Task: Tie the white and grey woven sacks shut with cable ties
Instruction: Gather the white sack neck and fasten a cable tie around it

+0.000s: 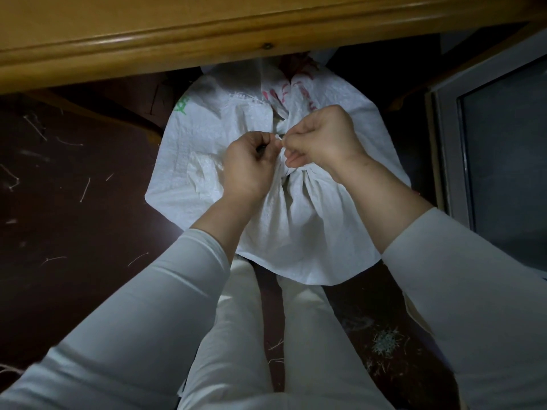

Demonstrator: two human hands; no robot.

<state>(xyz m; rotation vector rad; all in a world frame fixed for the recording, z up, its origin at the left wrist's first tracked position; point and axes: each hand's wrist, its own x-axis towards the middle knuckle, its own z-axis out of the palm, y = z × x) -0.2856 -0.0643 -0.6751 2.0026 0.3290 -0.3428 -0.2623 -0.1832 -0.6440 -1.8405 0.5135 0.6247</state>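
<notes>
Cinching the cable tie [278, 138] on the white sack [189, 161], which stands on the floor just below the wooden table [148, 39] edge.
Left hand [248, 161] and right hand [325, 137] both curled, pinching the tie at the gathered neck. Suggest: keep the neck bunched, pull the tail straight until snug. Red print [296, 93] and green print [182, 106] nearer the table: illegible.

The sack [278, 220] stands on the floor [74, 202] at frame centre, its far side under the desk [148, 39] spanning the top, a glass panel [503, 173] at the right edge, while the left hand [248, 164] and right hand [325, 137] meet above its gathered neck, a cable tie [278, 138] pinched between them.
</notes>
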